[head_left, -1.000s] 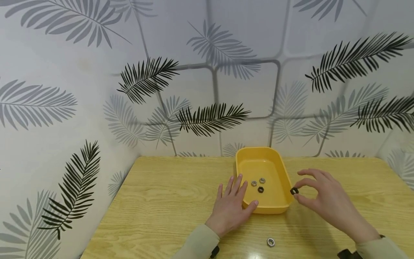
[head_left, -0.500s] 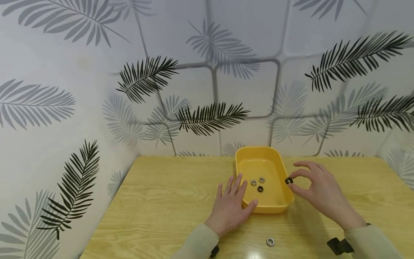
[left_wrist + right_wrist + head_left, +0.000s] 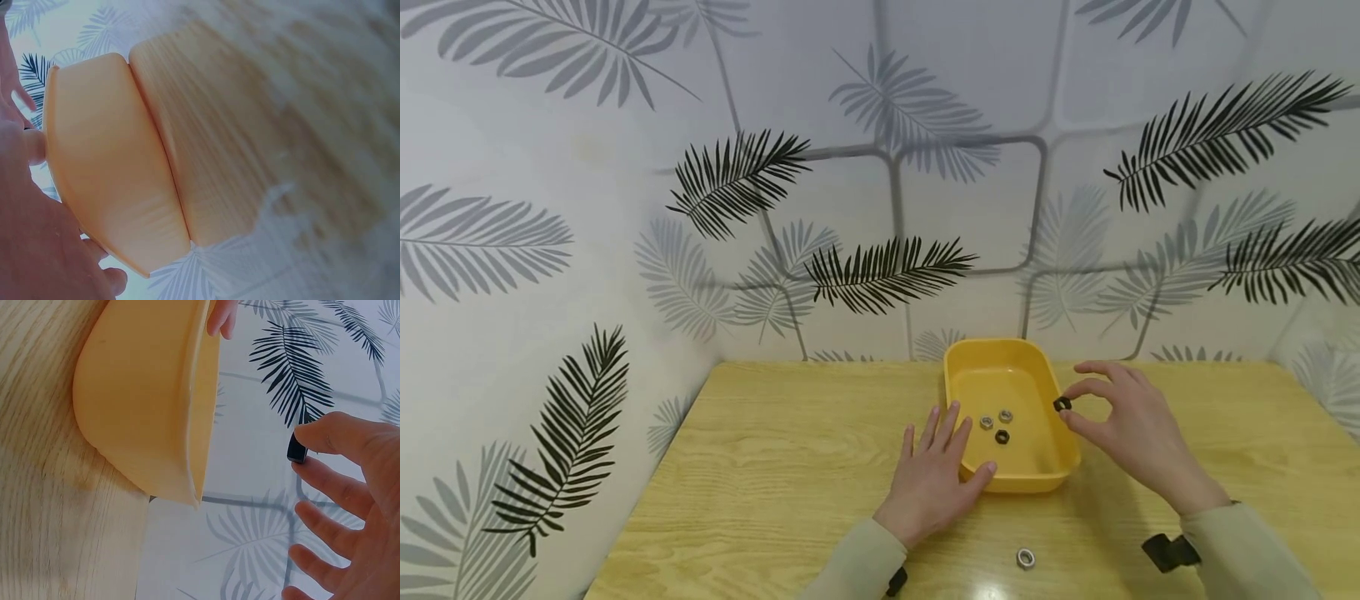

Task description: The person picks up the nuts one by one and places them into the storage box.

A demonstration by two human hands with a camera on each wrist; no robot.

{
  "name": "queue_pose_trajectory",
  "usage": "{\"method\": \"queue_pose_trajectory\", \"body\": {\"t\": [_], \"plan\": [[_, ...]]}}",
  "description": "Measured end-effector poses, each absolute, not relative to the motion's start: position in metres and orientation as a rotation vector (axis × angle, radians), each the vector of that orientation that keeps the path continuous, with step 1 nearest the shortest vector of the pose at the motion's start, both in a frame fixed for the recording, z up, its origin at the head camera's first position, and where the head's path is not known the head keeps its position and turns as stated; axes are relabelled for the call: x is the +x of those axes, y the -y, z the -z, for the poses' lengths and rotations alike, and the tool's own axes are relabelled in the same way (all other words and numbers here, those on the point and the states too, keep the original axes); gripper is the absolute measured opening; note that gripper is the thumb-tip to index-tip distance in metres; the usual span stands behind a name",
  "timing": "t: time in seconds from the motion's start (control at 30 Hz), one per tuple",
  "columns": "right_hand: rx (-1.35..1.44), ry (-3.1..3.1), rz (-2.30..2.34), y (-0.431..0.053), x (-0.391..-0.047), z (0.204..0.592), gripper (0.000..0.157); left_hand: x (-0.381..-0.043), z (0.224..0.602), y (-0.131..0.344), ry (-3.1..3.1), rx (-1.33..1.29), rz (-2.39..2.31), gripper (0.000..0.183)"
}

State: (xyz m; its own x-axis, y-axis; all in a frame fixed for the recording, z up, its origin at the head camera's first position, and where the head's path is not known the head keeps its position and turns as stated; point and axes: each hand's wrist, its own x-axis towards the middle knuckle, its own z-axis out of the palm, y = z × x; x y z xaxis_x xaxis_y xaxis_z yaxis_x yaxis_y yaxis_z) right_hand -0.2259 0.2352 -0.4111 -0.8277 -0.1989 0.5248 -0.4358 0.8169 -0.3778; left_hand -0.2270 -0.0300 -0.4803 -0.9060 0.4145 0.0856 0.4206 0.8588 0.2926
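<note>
Thumb and forefinger of my right hand [image 3: 1131, 433] pinch a black hex nut [image 3: 1062, 403] above the right rim of a yellow plastic tray [image 3: 1026, 485]. In the right wrist view the same nut [image 3: 296, 450] appears edge-on, with the other fingers spread. Spread and mostly straight, the fingers of my left hand [image 3: 934, 487] lie over the tray's near left rim, the thumb at the front edge. On the tray floor are two silver nuts, one [image 3: 987, 422] left of the other [image 3: 1005, 415], and a second black nut [image 3: 1002, 437] just nearer to me.
A single silver nut [image 3: 1026, 558] lies on the wooden table [image 3: 775, 467] in front of the tray. Behind the table's far edge stands a wall [image 3: 850, 200] with a leaf pattern. Both wrists carry black straps over pale sleeves.
My right hand has moved left and away from me with the black nut, from beside the tray's right wall to over its rim. The left hand has stayed in place.
</note>
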Motion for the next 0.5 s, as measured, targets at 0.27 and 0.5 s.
{"method": "queue_pose_trajectory", "body": {"t": [0.27, 0.5], "plan": [[0.451, 2.551, -0.699, -0.232, -0.232, 0.411, 0.018, -0.227, 0.479, 0.031, 3.011, -0.678, 0.475, 0.079], [0.440, 2.536, -0.703, -0.228, -0.237, 0.411, 0.017, -0.226, 0.479, 0.030, 3.009, -0.672, 0.462, 0.077]]}}
